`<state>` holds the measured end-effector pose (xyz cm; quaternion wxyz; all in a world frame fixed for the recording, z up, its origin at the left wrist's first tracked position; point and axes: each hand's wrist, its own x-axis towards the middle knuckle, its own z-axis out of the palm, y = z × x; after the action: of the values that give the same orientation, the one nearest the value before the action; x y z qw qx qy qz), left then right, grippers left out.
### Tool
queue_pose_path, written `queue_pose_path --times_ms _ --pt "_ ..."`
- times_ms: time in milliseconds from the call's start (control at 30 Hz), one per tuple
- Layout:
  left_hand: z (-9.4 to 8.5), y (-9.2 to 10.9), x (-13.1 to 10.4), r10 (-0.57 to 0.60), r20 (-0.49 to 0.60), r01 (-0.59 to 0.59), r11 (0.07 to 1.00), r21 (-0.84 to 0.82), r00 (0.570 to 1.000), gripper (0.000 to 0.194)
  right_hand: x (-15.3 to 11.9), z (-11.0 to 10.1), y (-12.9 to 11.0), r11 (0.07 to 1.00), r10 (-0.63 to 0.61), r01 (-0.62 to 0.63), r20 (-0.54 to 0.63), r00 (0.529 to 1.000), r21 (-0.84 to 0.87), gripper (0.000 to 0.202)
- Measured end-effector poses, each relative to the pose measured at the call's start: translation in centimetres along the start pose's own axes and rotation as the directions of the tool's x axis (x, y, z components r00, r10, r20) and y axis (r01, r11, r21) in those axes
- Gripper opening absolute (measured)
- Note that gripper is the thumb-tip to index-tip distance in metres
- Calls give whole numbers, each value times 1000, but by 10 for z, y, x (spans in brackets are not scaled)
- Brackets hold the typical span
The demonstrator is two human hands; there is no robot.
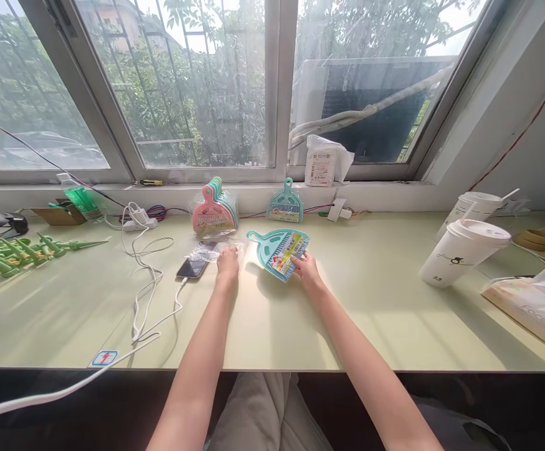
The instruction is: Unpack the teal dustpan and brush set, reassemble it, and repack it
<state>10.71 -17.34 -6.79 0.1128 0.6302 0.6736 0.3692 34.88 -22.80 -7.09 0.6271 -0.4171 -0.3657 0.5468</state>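
Observation:
My right hand (306,268) grips the lower edge of a teal mini dustpan set (277,250) with a colourful label, held just above the pale green desk (347,313). My left hand (228,260) rests on a clear plastic bag (209,250) lying flat on the desk, next to a phone (192,268). Behind them, a stack of pink and teal dustpan sets (215,210) leans against the window ledge, and a single teal set (285,205) stands to its right.
White charging cables (143,269) loop left of the phone. Green plastic pieces (14,252) lie at far left. Two lidded white cups (463,247) and a tissue pack (535,307) stand at right. A white packet (325,161) sits on the sill.

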Motion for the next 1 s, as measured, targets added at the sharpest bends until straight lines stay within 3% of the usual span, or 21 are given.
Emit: queue_pose_path --times_ms 133,233,333,433,600,667,833,1000 --pt "9 5 -3 86 34 -85 995 -47 996 17 3 -3 2 999 42 -42 -22 999 -23 30" --pt "11 6 -2 68 30 -65 995 -82 997 13 2 -2 1 996 75 -77 -33 997 -43 29" --pt "10 6 1 40 20 -37 990 -139 999 16 -1 1 -1 995 87 -87 10 996 -45 28" --pt "7 10 1 127 -13 -128 986 -108 992 24 -2 3 0 997 76 -74 39 996 -36 26" --pt "5 21 -2 331 -162 -356 922 -154 929 35 3 0 4 997 55 -60 -98 994 -45 26" --pt "8 24 -2 380 -174 -410 890 -200 909 34 5 -1 4 997 49 -56 -135 990 -51 26" --pt "17 34 -6 540 -126 -551 781 -295 832 33 5 0 1 1000 13 -13 -71 997 4 30" --pt "11 48 -14 606 -186 -629 700 -337 774 28 6 0 0 1000 27 -26 -83 996 18 27"
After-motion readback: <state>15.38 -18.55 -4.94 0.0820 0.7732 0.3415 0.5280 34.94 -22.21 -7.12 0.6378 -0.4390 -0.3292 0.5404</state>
